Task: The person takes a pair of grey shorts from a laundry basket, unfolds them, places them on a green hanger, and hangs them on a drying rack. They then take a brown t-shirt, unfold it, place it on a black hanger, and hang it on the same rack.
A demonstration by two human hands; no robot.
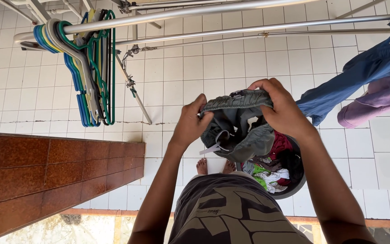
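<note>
Between both hands, over the basket: grey-green shorts hang bunched, their waistband stretched from hand to hand.
Left hand: fingers clenched on the near-left end of the waistband, thumb on top.
Right hand: fingers curled over the far-right part of the waistband, pinching the cloth.
Garment: crumpled below the band, a pale drawstring dangling at its lower left.
Handling, as a judgement: drawing the two grips apart along the band would likely let the cloth fall flat; holding near the side seams would probably keep it from twisting.
Below: dark round laundry basket with red, green and white clothes, just right of the person's bare feet.
Far edge: metal rack rails run left to right overhead.
Far left: bundle of coloured hangers on a rail.
Right: blue garment and purple garment already draped.
Near left: brown tiled ledge.
Open room: rail span between hangers and blue garment.
</note>
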